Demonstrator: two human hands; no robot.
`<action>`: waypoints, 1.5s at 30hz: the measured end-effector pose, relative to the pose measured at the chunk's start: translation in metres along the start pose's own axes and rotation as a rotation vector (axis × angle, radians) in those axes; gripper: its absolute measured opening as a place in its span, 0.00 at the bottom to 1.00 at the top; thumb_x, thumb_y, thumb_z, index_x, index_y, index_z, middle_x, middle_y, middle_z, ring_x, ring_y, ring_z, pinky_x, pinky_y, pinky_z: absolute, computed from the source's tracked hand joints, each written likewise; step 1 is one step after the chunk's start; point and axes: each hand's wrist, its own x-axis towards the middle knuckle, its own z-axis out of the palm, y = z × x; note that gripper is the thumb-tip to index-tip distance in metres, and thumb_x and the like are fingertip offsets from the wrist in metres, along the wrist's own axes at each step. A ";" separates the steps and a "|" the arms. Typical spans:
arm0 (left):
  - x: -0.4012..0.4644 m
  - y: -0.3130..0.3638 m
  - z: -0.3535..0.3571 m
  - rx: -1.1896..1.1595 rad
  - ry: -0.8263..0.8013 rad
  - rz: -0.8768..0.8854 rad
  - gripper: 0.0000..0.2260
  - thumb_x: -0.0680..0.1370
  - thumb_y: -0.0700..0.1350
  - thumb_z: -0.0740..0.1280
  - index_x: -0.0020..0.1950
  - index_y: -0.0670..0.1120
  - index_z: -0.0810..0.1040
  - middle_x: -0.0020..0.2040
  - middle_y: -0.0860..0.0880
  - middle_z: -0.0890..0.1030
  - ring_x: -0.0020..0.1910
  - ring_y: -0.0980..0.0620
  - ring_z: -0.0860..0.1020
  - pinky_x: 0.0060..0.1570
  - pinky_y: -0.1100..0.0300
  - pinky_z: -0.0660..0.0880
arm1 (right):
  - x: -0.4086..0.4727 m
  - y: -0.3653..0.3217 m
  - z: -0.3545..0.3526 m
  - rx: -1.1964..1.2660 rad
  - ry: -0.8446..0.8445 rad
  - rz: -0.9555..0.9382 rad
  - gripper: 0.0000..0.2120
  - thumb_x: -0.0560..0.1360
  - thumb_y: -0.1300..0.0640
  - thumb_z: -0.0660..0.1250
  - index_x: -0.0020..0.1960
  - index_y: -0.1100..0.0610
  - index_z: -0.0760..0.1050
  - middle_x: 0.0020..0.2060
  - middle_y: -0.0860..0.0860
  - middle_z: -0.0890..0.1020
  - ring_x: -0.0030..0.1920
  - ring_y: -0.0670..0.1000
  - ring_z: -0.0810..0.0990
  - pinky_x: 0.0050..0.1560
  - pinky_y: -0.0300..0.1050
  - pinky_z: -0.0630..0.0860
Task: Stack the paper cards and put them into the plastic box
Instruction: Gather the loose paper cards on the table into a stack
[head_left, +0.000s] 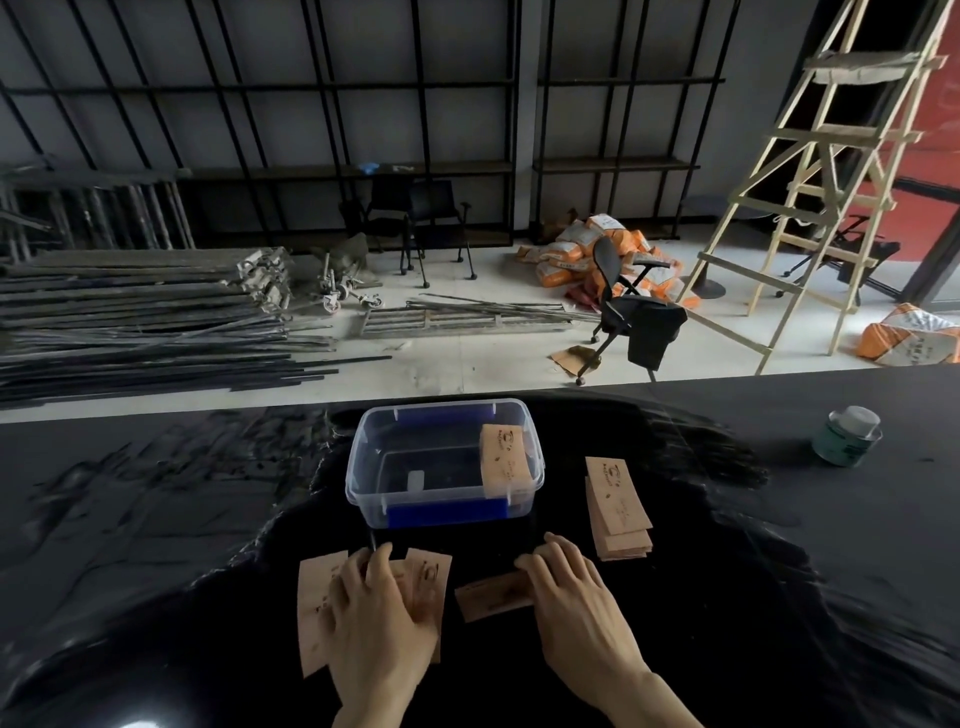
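The left hand (376, 605) lies flat, fingers spread and pressing down on a loose fan of paper cards (317, 608), holding them against the black table (156, 519) rather than gripping; the cards run lengthwise away from the person, poking out on both sides of the palm. The right hand (571, 592) rests palm-down too, its fingertips (530, 564) on the near end of a single card (491, 597) that lies crosswise, long axis pointing toward the left hand, so a short slide leftward looks like the way to join it to the fan. Just beyond both sets of fingers stands the clear plastic box (363, 467), open, with one small stack (506, 457) already leaning against its right inner wall. To the right of the right hand, beside the box, lies another untidy pile (618, 504), nearer that hand. Nothing blocks the path; a small lidded jar (847, 434) sits well off to the right
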 end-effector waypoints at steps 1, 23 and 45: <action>-0.001 -0.001 0.000 0.002 0.017 -0.014 0.32 0.75 0.64 0.64 0.76 0.54 0.62 0.73 0.48 0.70 0.72 0.45 0.69 0.70 0.47 0.68 | 0.000 0.000 -0.001 0.005 -0.002 0.002 0.24 0.77 0.53 0.67 0.71 0.50 0.65 0.67 0.51 0.73 0.77 0.57 0.61 0.76 0.52 0.65; 0.006 0.062 -0.014 -0.463 -0.377 0.567 0.17 0.79 0.38 0.68 0.60 0.59 0.72 0.53 0.60 0.84 0.53 0.65 0.82 0.56 0.71 0.79 | -0.002 -0.003 0.001 0.223 0.046 0.119 0.37 0.78 0.54 0.66 0.80 0.44 0.48 0.77 0.48 0.61 0.77 0.50 0.60 0.72 0.47 0.70; 0.031 0.020 -0.034 -0.374 -0.148 0.257 0.16 0.76 0.41 0.74 0.57 0.57 0.76 0.49 0.58 0.81 0.48 0.59 0.82 0.41 0.67 0.78 | 0.010 0.003 0.001 0.127 0.040 0.036 0.13 0.82 0.52 0.60 0.65 0.51 0.65 0.63 0.48 0.72 0.64 0.49 0.72 0.66 0.44 0.73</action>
